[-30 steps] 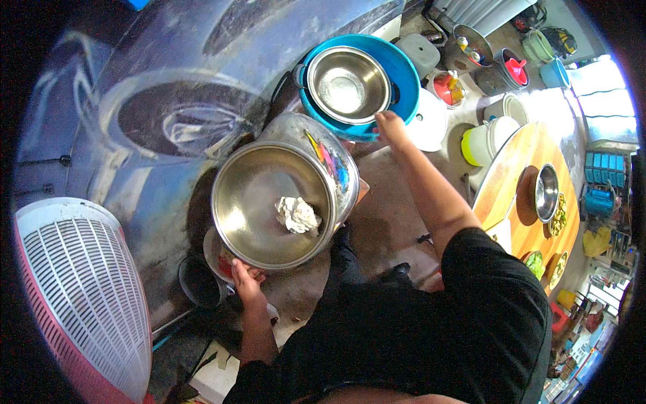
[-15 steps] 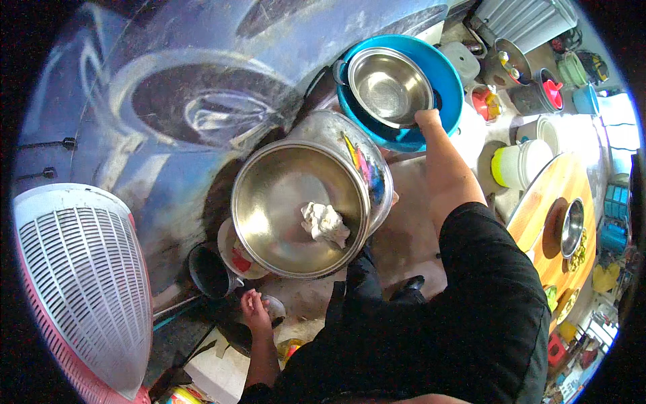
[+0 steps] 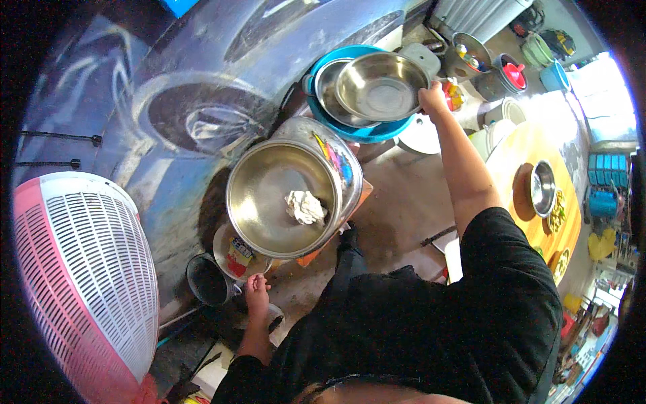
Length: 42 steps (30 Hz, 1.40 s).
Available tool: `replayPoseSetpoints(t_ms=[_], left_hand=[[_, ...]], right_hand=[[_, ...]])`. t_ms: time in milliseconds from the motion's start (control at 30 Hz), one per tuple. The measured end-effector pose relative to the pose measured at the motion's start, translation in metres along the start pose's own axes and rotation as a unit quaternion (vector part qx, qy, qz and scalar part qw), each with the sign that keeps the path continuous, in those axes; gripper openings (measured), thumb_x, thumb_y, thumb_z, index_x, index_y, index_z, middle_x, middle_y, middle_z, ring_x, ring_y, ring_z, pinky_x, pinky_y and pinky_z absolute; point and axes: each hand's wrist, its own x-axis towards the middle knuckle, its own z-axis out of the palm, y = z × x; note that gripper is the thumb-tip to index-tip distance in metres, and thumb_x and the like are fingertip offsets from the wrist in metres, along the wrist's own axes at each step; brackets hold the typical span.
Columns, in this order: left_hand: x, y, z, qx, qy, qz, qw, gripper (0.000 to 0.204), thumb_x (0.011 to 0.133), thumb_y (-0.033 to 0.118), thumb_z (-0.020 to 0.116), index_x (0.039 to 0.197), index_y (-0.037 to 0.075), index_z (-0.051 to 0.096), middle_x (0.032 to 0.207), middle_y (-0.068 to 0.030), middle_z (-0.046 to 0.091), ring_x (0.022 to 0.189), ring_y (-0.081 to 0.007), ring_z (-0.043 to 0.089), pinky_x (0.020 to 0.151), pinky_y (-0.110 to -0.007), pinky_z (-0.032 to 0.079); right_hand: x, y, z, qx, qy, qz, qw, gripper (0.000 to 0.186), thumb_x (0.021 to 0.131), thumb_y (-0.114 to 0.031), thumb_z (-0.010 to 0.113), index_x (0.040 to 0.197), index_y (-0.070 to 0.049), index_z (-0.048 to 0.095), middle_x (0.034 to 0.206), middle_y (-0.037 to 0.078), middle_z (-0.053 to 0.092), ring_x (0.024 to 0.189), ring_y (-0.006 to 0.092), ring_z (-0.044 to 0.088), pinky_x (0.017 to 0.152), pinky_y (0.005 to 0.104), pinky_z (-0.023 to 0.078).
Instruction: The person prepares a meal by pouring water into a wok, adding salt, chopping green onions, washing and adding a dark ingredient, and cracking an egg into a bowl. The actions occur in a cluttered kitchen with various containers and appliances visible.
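Right hand (image 3: 433, 98): closed on the near rim of a steel bowl (image 3: 380, 86), arm stretched out.
Steel bowl: tilted, partly over a second bowl (image 3: 330, 91) inside the blue basin (image 3: 367, 131), at the far side of the floor.
Left hand (image 3: 256, 291): low by a dark cup (image 3: 207, 281); whether it gripped anything, I could not tell.
Big pan (image 3: 269, 202): sat between the hands, a crumpled white wad (image 3: 305, 206) inside.
Key relation: the bowl lay beyond the grip, away from the body; the right hand was far nearer.

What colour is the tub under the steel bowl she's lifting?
The tub is blue, seen best in the head view.
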Motion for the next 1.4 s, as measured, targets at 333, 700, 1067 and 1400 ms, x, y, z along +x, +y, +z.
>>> replayPoseSetpoints(t_ms=[333,700,1067,1400], left_hand=[[-0.017,0.043,0.060,0.083,-0.268,0.011,0.960,0.029,0.095,0.030,0.054,0.097,0.002,0.058,0.077,-0.0031,0.057,0.058,-0.0108,0.053,0.055,-0.026,0.046],[-0.179,0.262,0.187,0.064,-0.286,0.299,0.908,0.037,0.100,0.040,0.047,0.081,0.009,0.053,0.064,0.0055,0.044,0.053,-0.0040,0.038,0.049,-0.020,0.031],[-0.227,0.250,0.241,0.113,-0.399,0.285,0.864,0.024,0.093,0.030,0.060,0.095,0.006,0.057,0.078,0.0006,0.060,0.065,-0.0086,0.052,0.062,-0.025,0.042],[-0.213,0.198,0.322,-0.011,-0.443,0.123,0.888,0.007,0.088,0.007,0.056,0.093,0.003,0.056,0.090,-0.0099,0.064,0.080,-0.0216,0.064,0.073,-0.034,0.053]], right_hand=[[-0.178,0.121,-0.090,0.288,-0.273,0.374,0.838,0.026,0.084,-0.014,0.046,0.059,-0.014,0.037,0.053,-0.001,0.035,0.039,0.0094,0.031,0.032,0.0242,0.024],[-0.377,0.172,-0.108,0.379,-0.299,0.282,0.829,0.011,0.076,-0.003,0.052,0.065,-0.005,0.051,0.055,0.007,0.046,0.039,0.0145,0.039,0.034,0.0306,0.031],[-0.453,0.220,-0.222,0.479,-0.087,0.116,0.865,0.057,0.078,-0.010,0.057,0.132,-0.003,0.038,0.078,0.011,0.058,0.049,0.0203,0.057,0.042,0.0324,0.050],[-0.522,0.309,-0.358,0.513,0.190,0.157,0.822,0.046,0.099,-0.035,0.044,0.135,-0.005,0.040,0.116,0.015,0.059,0.085,0.0202,0.065,0.069,0.0286,0.054]])
